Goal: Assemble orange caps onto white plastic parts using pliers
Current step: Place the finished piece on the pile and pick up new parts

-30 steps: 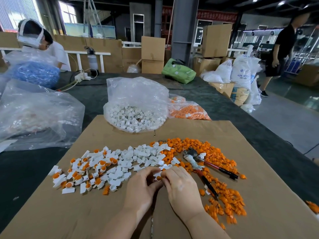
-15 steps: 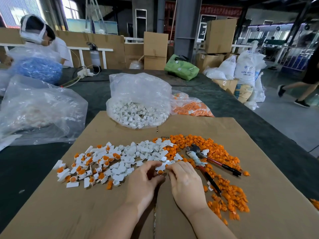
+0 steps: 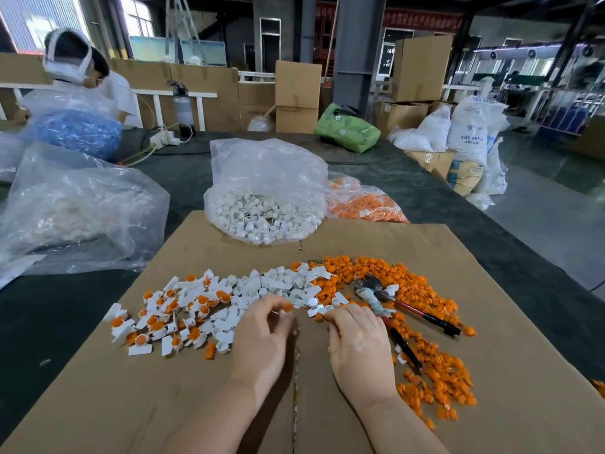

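the left hand [image 3: 262, 339] hovers low over the flat brown cardboard sheet [image 3: 491, 371], its fingers curled, with a small orange plastic cap [image 3: 288, 307] pinched at the fingertips. the right hand [image 3: 360, 348] lies just beside it, a narrow gap between them, fingers bent down onto the cardboard; its fingertips touch a small white plastic part [image 3: 319, 311], though whether they actually grip it cannot be told.

just beyond both hands runs a loose spread of white plastic parts [image 3: 281, 283]. out past the left hand's far side lie white parts already fitted with orange caps [image 3: 170, 316]. on the right hand's outer side, touching distance from the knuckles, lie the pliers with red and black handles [image 3: 402, 309], jaws pointing away from the person, resting on a scattered band of loose orange caps [image 3: 425, 339] that curves from ahead of the hands down past the right wrist.

farther ahead, at the cardboard's far edge, a clear plastic bag of white parts [image 3: 265, 204] stands, with a clear bag of orange caps [image 3: 363, 204] just to its right. well off to the left, a large crumpled clear plastic bag [image 3: 75, 211] lies on the dark bench [image 3: 442, 204].
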Tool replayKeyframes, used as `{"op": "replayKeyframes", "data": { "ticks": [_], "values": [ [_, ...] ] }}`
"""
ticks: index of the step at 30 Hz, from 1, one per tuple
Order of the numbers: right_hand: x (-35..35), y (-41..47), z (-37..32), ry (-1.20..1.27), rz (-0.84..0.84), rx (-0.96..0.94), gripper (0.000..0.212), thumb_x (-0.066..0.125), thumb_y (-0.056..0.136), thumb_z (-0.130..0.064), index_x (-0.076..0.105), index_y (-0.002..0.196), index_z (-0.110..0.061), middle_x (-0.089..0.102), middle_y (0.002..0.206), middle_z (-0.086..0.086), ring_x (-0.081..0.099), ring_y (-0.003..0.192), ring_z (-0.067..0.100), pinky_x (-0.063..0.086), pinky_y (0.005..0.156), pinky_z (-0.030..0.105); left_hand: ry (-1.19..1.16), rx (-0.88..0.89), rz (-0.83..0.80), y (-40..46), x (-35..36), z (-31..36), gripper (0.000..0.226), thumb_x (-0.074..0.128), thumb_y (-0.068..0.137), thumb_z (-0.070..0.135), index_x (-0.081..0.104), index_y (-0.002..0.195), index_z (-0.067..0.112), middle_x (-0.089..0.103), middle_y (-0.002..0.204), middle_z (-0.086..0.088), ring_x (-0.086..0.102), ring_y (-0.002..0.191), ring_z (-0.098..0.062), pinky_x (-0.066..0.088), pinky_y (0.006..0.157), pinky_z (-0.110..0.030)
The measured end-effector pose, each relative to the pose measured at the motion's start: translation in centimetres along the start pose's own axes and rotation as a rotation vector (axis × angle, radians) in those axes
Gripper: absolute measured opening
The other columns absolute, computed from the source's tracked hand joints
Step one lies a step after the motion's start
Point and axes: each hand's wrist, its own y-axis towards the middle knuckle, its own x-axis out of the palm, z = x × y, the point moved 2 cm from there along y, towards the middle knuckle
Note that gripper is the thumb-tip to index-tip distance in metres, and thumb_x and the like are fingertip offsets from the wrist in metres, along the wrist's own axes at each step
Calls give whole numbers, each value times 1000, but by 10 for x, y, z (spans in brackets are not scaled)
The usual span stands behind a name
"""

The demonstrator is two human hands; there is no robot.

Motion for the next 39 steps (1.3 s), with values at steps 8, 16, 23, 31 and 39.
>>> {"op": "replayKeyframes", "data": {
  "ticks": [8, 16, 23, 31, 39],
  "values": [
    [6, 0, 2, -148, 56, 66, 28, 82, 60, 4, 72, 82, -10, 67, 82, 4, 65, 73, 25, 52, 64, 39, 602, -35, 247, 44, -65, -12, 15, 62, 88, 18, 67, 102, 23, 50, 109, -4, 42, 111, -27, 36, 95, -41],
    [10, 0, 0, -205, 16, -23, 33, 85, 58, -3, 72, 86, -15, 64, 83, 1, 61, 71, 22, 50, 61, 36, 712, -11, 252, 43, -63, -14, 44, 55, 81, 1, 64, 113, 29, 49, 126, 2, 31, 122, -25, 27, 100, -42],
    [12, 2, -3, -257, -100, -66, 45, 86, 53, -11, 74, 95, -23, 68, 91, 0, 64, 80, 21, 53, 66, 37, 626, 310, -17, 35, -25, -7, 28, 51, 93, 14, 62, 117, 23, 57, 116, 6, 43, 113, -14, 27, 94, -19],
    [12, 3, -3, -219, -105, -11, 39, 87, 51, -5, 73, 84, -20, 66, 82, -2, 63, 73, 20, 52, 62, 35, 754, 263, -169, 39, -15, -12, 26, 49, 96, 26, 62, 118, 21, 58, 111, 3, 51, 105, -15, 41, 87, -24],
    [12, 5, -3, -177, -114, 47, 23, 86, 64, -15, 68, 78, -14, 64, 78, 3, 63, 67, 21, 53, 55, 36, 669, 187, -213, 39, -13, -7, 22, 48, 97, 24, 68, 99, 15, 66, 96, -1, 60, 89, -15, 48, 80, -30]
  ]
}}
